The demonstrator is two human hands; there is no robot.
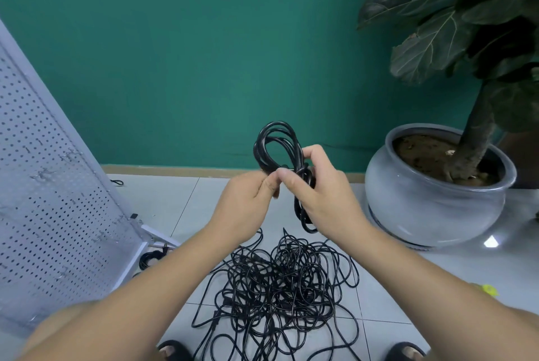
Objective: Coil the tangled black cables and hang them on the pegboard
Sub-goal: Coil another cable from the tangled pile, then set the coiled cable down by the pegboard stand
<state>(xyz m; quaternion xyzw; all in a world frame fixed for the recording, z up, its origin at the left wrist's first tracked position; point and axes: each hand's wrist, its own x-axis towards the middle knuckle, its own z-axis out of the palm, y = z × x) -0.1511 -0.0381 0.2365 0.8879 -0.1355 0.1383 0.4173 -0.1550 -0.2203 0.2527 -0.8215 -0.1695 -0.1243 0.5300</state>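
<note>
Held up in mid-air, in front of the green wall (175, 54) and well above the floor (437, 273): a coil (277, 142) of black cable, wound into long loops and cinched at the waist by turns of its own cord. Upper loops standing clear above the fingers, lower loops hanging down below the right palm.

Left grip (248, 206) clamped on the coil's waist from the left, fingertips pinching the cord. Right grip (320, 194) clamped on the same waist from the right, thumb laid across the front, fingers curled round the back. Thumbs meeting at the waist; touching or just apart, cannot tell.

Straight below, on the pale floor tiles and just ahead of two black sandals (175, 350): a loose tangle (280, 282) of thin black cable, many loops crossing, spread wide. Joined to the raised coil by a strand or not: cannot tell.

To the left, leaning back at a tilt: a white pegboard (35, 229) dotted with small metal hooks (43, 175). By its foot, lying on the floor: a small bundle (150, 257) of black cable.

To the right, near the wall: a round grey pot (431, 203) filled with soil, holding a plant (437, 40) with a thick stem and big dark leaves.
</note>
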